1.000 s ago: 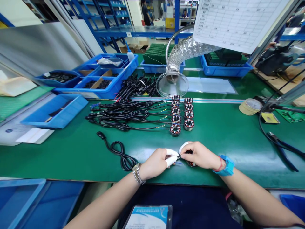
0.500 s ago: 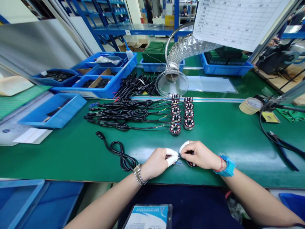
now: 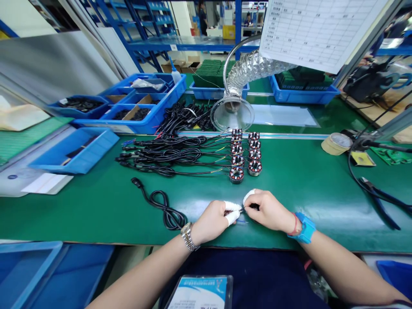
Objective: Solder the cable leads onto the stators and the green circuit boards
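R hand [image 3: 270, 212] shifted a touch; it & L hand [image 3: 211, 221] each have grip pinched closed on blk lead [image 3: 242, 210], coils [image 3: 237, 174] beyond.

We can read no wording. Print on hanging paper form [image 3: 309, 32], lines on ID badge [image 3: 200, 292], mark on white label [image 3: 173, 47] of blue shelf [image 3: 202, 44]: all too small or blurred for us.

Looped black cable [image 3: 165, 209] beside left hand [image 3: 213, 220]
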{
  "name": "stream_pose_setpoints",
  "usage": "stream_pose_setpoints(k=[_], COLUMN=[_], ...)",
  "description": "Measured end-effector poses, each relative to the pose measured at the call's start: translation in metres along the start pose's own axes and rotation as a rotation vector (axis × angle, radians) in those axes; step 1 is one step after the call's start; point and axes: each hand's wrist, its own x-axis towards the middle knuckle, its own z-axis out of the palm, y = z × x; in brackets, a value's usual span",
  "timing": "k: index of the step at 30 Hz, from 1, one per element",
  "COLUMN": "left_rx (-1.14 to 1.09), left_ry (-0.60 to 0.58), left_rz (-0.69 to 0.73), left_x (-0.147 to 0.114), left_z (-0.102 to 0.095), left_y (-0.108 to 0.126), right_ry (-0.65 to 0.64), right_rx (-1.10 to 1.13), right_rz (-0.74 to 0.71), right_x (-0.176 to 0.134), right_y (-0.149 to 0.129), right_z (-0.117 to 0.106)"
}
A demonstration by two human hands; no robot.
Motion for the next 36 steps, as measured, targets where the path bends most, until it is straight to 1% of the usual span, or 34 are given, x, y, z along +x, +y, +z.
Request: stream_pose_setpoints(k=[3,5,9,11,13,15,17,18,20,23,27,32,36], left_rx=[0.040,0.067,0.017,0.008,0.115,0.282,0.389,0.401,0.361,0.259,0.224,0.219,0.199], left_ry=[0.041,0.059,0.008,0.019,0.054,0.097,0.135,0.143,0.134,0.115,0.122,0.114,0.121], left_rz=[0.065,0.085,0.013,0.052,0.146,0.220,0.246,0.254,0.274,0.309,0.258,0.174,0.198], left_x=[0.000,0.000,-0.006,-0.012,-0.017,-0.020,-0.020,-0.019,-0.016,-0.011,-0.008,-0.009,-0.011], left_z=[0.005,0.006,0.000,-0.003,-0.005,-0.006,-0.004,-0.003,0.000,0.006,0.013,0.012,0.011], left_y=[0.001,-0.001,-0.009,-0.013,-0.017,-0.018,-0.018,-0.017,-0.015,-0.011,-0.010,-0.012,-0.014], right_ry=[0.108,0.156,0.167,0.215,0.250,0.236,0.236,0.254,0.294,0.319,0.328,0.324,0.350], right_rx=[-0.154,-0.229,-0.265,-0.230,-0.187,-0.175,-0.190,-0.195,-0.190,-0.168,-0.155,-0.135,-0.147], right_rz=[0.061,0.086,0.056,0.015,-0.029,-0.060,-0.063,-0.063,-0.069,-0.093,-0.090,-0.070,-0.103], right_x=[0.000,0.000,-0.011,-0.024,-0.039,-0.052,-0.059,-0.061,-0.061,-0.060,-0.060,-0.061,-0.058], right_y=[-0.009,-0.014,-0.013,-0.009,-0.007,-0.006,-0.006,-0.005,-0.004,-0.001,0.001,-0.001,-0.006], right_z=[0.011,0.015,0.008,0.002,0.000,0.003,0.010,0.014,0.020,0.024,0.024,0.022,0.021])
